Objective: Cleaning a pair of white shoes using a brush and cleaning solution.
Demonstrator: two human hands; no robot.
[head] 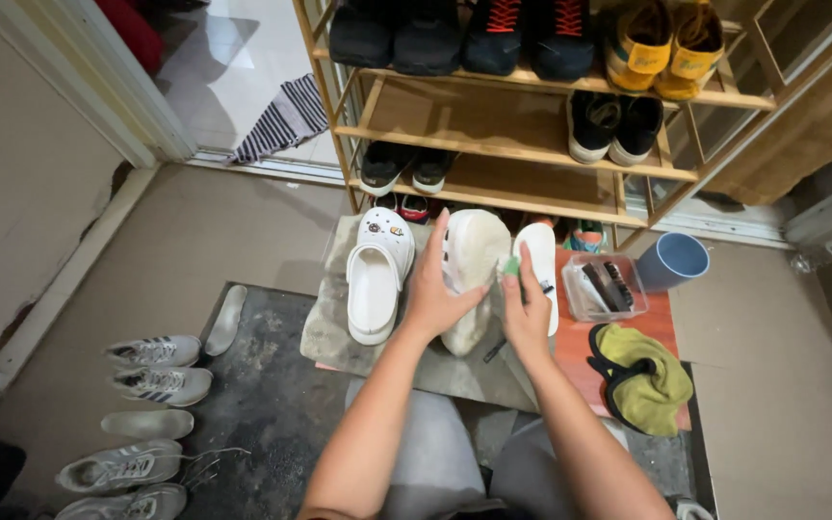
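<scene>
Both hands, left hand (432,294) and right hand (526,313), grip one clog (474,260).

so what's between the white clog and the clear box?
In the head view: the sole-up shoe gripped by the left hand, the right hand, then a white insole. White clog sits left, clear box right.

Single head-worn view, steeply downward, fairly close over the floor, shoe rack (522,144) perhaps directly ahead.
</scene>
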